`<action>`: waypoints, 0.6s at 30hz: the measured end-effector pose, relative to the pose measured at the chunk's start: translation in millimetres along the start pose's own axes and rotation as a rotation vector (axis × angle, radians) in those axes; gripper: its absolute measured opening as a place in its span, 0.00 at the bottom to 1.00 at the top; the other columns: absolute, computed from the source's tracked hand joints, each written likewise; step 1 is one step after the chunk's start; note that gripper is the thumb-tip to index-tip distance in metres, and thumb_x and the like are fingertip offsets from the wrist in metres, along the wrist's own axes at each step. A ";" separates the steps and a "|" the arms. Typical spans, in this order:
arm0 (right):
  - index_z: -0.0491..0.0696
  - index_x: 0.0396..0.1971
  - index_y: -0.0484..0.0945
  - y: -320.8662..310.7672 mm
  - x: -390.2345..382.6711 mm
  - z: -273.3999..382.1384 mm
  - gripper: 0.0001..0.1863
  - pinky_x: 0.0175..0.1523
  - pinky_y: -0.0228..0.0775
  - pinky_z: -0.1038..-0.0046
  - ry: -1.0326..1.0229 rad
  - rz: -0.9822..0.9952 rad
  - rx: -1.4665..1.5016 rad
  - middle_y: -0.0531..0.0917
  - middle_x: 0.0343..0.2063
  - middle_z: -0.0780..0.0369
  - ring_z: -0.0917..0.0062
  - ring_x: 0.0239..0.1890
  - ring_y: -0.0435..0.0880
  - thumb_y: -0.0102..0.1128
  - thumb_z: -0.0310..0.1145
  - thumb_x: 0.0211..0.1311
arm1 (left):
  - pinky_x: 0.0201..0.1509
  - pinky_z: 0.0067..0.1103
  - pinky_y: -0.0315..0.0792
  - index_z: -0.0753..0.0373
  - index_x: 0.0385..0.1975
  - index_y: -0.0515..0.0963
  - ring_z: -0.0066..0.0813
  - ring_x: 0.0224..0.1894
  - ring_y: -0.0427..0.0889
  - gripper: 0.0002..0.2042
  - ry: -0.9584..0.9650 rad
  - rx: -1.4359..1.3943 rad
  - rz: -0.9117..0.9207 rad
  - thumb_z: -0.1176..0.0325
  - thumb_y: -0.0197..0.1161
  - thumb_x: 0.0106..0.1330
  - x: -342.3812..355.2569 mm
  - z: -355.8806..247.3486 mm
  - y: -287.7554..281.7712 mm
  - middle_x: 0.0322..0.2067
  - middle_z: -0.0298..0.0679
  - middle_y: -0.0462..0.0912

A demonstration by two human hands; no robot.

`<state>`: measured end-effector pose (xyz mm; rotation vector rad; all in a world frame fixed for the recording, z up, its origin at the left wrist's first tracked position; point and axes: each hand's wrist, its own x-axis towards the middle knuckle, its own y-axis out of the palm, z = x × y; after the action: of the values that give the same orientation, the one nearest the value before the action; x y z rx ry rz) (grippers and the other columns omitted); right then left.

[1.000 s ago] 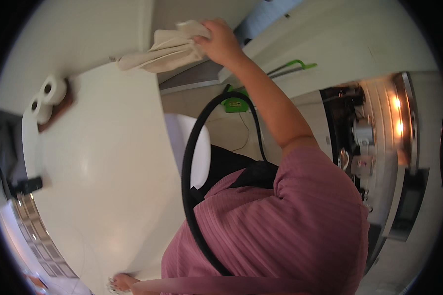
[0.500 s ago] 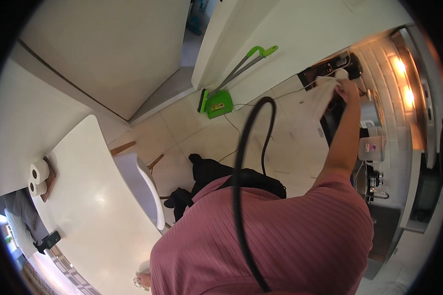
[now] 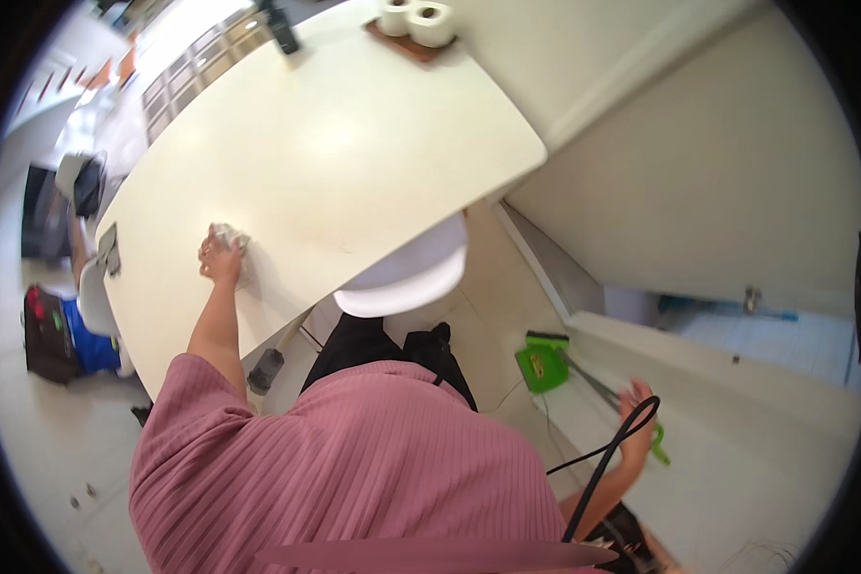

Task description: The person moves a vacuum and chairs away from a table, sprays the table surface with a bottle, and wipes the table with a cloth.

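My left hand (image 3: 220, 260) rests on the white table (image 3: 373, 143), its fingers closed over a crumpled white wad (image 3: 230, 235); whether this is paper or cloth I cannot make out. My right hand (image 3: 637, 407) is raised at the lower right, fingers loosely apart and nothing visible in them. A looped black cable (image 3: 598, 474) crosses in front of that hand and wrist. Just beyond it, a green dustpan (image 3: 542, 367) stands on the floor, and a green handle (image 3: 660, 445) shows beside the hand.
A white chair (image 3: 411, 273) is tucked against the table's near edge. On the far side stand toilet paper rolls (image 3: 430, 24) on a brown tray (image 3: 413, 46) and a dark device (image 3: 279, 29). Bags (image 3: 57, 330) lie at the left. A partly open door (image 3: 727, 172) is at the right.
My view has swung from the stove to the table. My left hand with the wad is now well over the tabletop. The right hand has left the stove and no longer shows the white cloth.
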<state>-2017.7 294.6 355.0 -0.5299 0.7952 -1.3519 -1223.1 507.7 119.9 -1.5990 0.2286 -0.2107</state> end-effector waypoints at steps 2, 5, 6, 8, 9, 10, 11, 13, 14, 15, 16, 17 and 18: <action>0.42 0.51 0.74 74.0 50.1 150.0 0.20 0.60 0.66 0.68 -0.348 0.171 -0.186 0.78 0.50 0.54 0.64 0.55 0.76 0.62 0.28 0.58 | 0.70 0.51 0.43 0.37 0.72 0.47 0.47 0.72 0.47 0.41 0.068 -0.008 0.103 0.38 0.55 0.60 3.3 -12.2 20.4 0.72 0.39 0.47; 0.42 0.52 0.74 188.9 127.7 289.2 0.22 0.59 0.67 0.67 -0.669 0.378 0.060 0.78 0.48 0.53 0.62 0.53 0.77 0.63 0.31 0.58 | 0.71 0.51 0.39 0.41 0.73 0.45 0.48 0.74 0.43 0.40 0.043 0.062 0.094 0.37 0.51 0.62 -0.3 17.3 -8.3 0.72 0.42 0.46; 0.42 0.53 0.73 226.1 145.3 324.8 0.23 0.59 0.67 0.66 -0.735 0.416 0.100 0.78 0.48 0.53 0.61 0.53 0.77 0.64 0.31 0.58 | 0.72 0.51 0.37 0.44 0.73 0.44 0.48 0.74 0.41 0.40 0.076 0.060 0.051 0.38 0.50 0.64 0.6 12.2 -1.4 0.73 0.43 0.46; 0.40 0.59 0.67 302.4 181.8 381.7 0.31 0.60 0.67 0.65 -0.827 0.469 0.131 0.73 0.54 0.50 0.58 0.54 0.75 0.66 0.35 0.57 | 0.72 0.50 0.37 0.50 0.73 0.45 0.47 0.74 0.43 0.39 0.118 0.046 -0.043 0.40 0.48 0.65 6.7 -12.2 9.0 0.72 0.45 0.47; 0.40 0.62 0.62 339.4 197.6 411.7 0.37 0.62 0.64 0.63 -0.834 0.468 0.152 0.69 0.57 0.49 0.55 0.57 0.71 0.68 0.38 0.56 | 0.72 0.50 0.37 0.50 0.73 0.44 0.47 0.74 0.43 0.39 0.118 0.025 -0.055 0.41 0.48 0.65 12.7 -29.0 6.8 0.72 0.45 0.47; 0.39 0.65 0.56 380.6 208.3 438.8 0.44 0.65 0.62 0.61 -0.842 0.500 0.190 0.64 0.61 0.47 0.53 0.61 0.68 0.69 0.41 0.54 | 0.72 0.50 0.37 0.51 0.73 0.44 0.47 0.74 0.43 0.39 0.094 0.029 -0.066 0.42 0.49 0.65 7.4 -31.6 3.0 0.72 0.45 0.47; 0.38 0.66 0.52 423.9 214.2 482.1 0.48 0.67 0.58 0.61 -0.957 0.389 0.135 0.61 0.63 0.46 0.52 0.63 0.62 0.71 0.43 0.52 | 0.72 0.50 0.36 0.51 0.73 0.44 0.47 0.74 0.42 0.39 0.081 0.038 -0.074 0.43 0.49 0.65 18.2 -27.1 -4.2 0.72 0.46 0.48; 0.35 0.67 0.46 500.4 238.4 556.0 0.56 0.70 0.51 0.59 -1.063 0.202 0.146 0.57 0.65 0.44 0.52 0.67 0.55 0.74 0.47 0.48 | 0.72 0.50 0.36 0.51 0.73 0.44 0.47 0.74 0.42 0.40 0.064 0.035 -0.065 0.45 0.51 0.64 22.5 -33.6 -7.9 0.72 0.46 0.48; 0.34 0.67 0.45 538.5 255.5 590.7 0.59 0.71 0.48 0.59 -1.054 0.131 0.219 0.56 0.65 0.44 0.52 0.68 0.53 0.75 0.49 0.45 | 0.72 0.49 0.36 0.51 0.73 0.45 0.47 0.74 0.43 0.39 0.084 0.008 -0.049 0.47 0.52 0.64 27.0 -38.4 -11.8 0.72 0.46 0.48; 0.33 0.67 0.46 568.2 275.4 621.8 0.61 0.71 0.49 0.60 -1.020 0.058 0.222 0.55 0.65 0.43 0.52 0.68 0.53 0.76 0.50 0.43 | 0.72 0.49 0.36 0.51 0.73 0.45 0.48 0.74 0.43 0.39 0.111 -0.026 -0.038 0.48 0.53 0.64 35.1 -46.6 -16.8 0.71 0.46 0.49; 0.32 0.66 0.46 601.9 289.3 649.6 0.63 0.71 0.49 0.60 -0.978 -0.003 0.239 0.55 0.66 0.43 0.51 0.69 0.53 0.77 0.52 0.41 | 0.72 0.49 0.37 0.51 0.73 0.46 0.48 0.74 0.43 0.39 0.134 -0.042 -0.028 0.49 0.53 0.63 43.3 -47.7 -19.6 0.71 0.47 0.49; 0.31 0.66 0.45 631.9 300.4 671.4 0.64 0.72 0.49 0.61 -0.929 -0.031 0.244 0.54 0.66 0.43 0.52 0.69 0.52 0.77 0.54 0.39 | 0.72 0.50 0.36 0.51 0.73 0.46 0.48 0.74 0.43 0.40 0.145 -0.073 -0.016 0.49 0.54 0.62 46.8 -45.9 -17.6 0.71 0.47 0.49; 0.31 0.66 0.45 657.7 314.3 685.4 0.66 0.72 0.49 0.63 -0.878 -0.061 0.238 0.53 0.67 0.43 0.53 0.70 0.52 0.78 0.55 0.37 | 0.72 0.50 0.36 0.51 0.73 0.46 0.48 0.74 0.42 0.40 0.148 -0.080 0.007 0.49 0.54 0.62 43.7 -46.8 -13.7 0.72 0.47 0.48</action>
<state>-1061.5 22.4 241.8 -0.8671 -0.0981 -1.0872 -1193.8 451.3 135.3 -1.6635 0.3609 -0.3181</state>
